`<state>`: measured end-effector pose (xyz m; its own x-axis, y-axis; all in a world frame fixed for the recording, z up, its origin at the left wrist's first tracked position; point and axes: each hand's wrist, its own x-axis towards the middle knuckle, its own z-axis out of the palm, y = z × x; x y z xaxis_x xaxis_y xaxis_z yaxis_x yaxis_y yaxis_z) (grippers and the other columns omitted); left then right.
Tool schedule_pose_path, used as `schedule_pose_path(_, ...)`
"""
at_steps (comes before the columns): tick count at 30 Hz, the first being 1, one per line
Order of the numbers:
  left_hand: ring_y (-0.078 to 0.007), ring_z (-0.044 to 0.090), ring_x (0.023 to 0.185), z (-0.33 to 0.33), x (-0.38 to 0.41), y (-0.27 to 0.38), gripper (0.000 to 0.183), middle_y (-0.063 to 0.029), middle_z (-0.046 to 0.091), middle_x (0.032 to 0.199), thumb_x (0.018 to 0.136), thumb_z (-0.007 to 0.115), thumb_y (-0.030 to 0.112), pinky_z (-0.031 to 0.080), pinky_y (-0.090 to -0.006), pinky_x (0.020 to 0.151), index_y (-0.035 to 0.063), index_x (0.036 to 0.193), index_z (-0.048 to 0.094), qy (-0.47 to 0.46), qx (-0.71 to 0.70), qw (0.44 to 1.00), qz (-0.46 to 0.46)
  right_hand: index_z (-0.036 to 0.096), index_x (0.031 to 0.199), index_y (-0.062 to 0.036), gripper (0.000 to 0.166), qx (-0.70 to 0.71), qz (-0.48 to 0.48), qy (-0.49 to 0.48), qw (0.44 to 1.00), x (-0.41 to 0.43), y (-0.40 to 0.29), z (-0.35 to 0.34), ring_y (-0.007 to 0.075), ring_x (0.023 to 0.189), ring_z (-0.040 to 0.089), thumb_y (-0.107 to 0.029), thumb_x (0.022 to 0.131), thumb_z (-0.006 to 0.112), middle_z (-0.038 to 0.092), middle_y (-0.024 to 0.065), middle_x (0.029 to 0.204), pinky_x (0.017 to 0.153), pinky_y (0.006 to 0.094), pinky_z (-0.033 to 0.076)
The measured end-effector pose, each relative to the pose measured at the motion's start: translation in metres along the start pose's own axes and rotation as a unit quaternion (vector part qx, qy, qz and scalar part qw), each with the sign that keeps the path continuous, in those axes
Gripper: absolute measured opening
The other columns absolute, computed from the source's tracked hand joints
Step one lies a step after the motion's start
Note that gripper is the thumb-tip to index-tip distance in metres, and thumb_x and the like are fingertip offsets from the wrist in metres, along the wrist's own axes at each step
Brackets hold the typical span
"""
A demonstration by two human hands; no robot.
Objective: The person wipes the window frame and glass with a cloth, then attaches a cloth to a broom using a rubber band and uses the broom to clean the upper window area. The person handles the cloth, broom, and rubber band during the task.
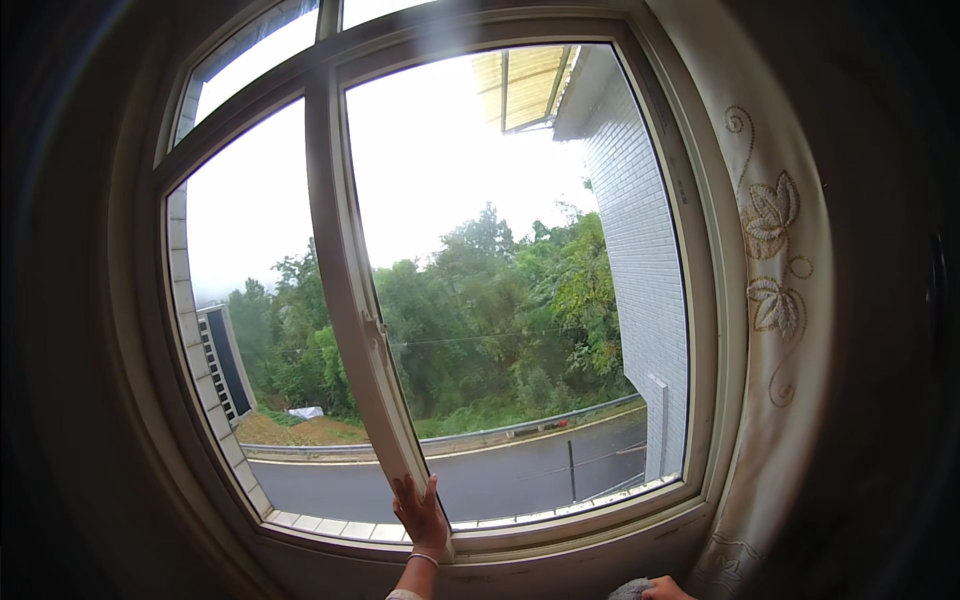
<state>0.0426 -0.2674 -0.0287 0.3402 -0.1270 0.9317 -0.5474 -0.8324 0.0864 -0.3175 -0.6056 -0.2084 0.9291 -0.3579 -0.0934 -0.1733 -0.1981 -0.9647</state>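
Observation:
My left hand (421,517) lies against the lower part of the upright stile (386,390) between two window panes. Its fingers are spread and point upward, and a thin light band circles the wrist. Higher on that stile is a small window latch (373,324). At the bottom edge of the view, my right hand (666,589) holds a fuzzy grey cloth (630,589); most of that hand is cut off. The large right-hand glass pane (495,300) stands between the stile and the frame's right side (694,300).
An embroidered curtain (776,247) hangs at the right. Below the panes runs the bottom window track (570,534), with a white-tiled outer ledge (330,526) beyond the left pane. Outside are a road (517,469), trees (487,322) and a brick-patterned wall (641,247).

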Motion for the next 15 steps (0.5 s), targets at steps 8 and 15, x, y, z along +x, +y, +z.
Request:
schedule_pose_path(8, -0.0476, 0.029, 0.143, -0.003, 0.001, 0.014, 0.048, -0.0215, 0.035, 0.151, 0.092, 0.057, 0.006, 0.03, -0.0608, 0.109, 0.0213, 0.138, 0.054, 0.018, 0.043, 0.999, -0.012, 0.068, 0.102, -0.0075, 0.016, 0.102, -0.055, -0.106, 0.988, 0.032, -0.035, -0.012, 0.0114, 0.088, 0.057, -0.019, 0.091, 0.07, 0.065, 0.0024, 0.092, 0.077, 0.0307, 0.049)
schedule_pose_path(15, -0.0334, 0.039, 0.14, -0.042, -0.047, 0.1, 0.053, -0.0173, 0.041, 0.151, 0.09, 0.061, 0.002, 0.033, -0.0517, 0.111, 0.0102, 0.14, 0.049, -0.083, -0.025, 0.991, -0.099, 0.067, 0.101, -0.0086, 0.014, 0.162, -0.051, -0.215, 0.962, 0.05, -0.049, -0.015, 0.0096, 0.087, 0.054, -0.019, 0.091, 0.07, 0.063, 0.0005, 0.092, 0.077, 0.031, 0.048)
